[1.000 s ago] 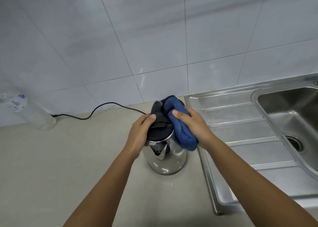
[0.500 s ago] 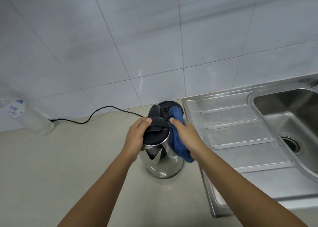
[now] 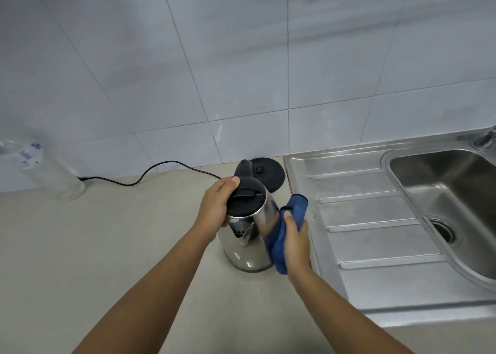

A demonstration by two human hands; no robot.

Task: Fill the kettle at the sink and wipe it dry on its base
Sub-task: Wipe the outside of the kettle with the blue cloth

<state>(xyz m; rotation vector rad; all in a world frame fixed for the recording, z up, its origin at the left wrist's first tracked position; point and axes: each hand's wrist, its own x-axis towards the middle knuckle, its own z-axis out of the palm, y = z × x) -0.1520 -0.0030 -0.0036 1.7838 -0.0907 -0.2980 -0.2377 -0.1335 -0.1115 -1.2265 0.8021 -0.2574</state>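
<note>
A steel kettle [image 3: 245, 249] with a black lid and handle stands on the beige counter, in front of its round black base [image 3: 267, 171], not on it. My left hand [image 3: 217, 206] grips the kettle's black lid and upper left side. My right hand [image 3: 295, 242] presses a folded blue cloth [image 3: 281, 235] against the kettle's right wall. The spout faces me.
A black cord [image 3: 150, 172] runs from the base leftward along the tiled wall. A clear plastic bottle [image 3: 40, 168] stands at far left. The steel sink's drainboard [image 3: 375, 233] lies right of the kettle, its basin [image 3: 456, 206] and drain farther right.
My right hand slid the blue cloth from the kettle's lid down its right side. The black base behind is now uncovered. My left hand stayed on the lid.
</note>
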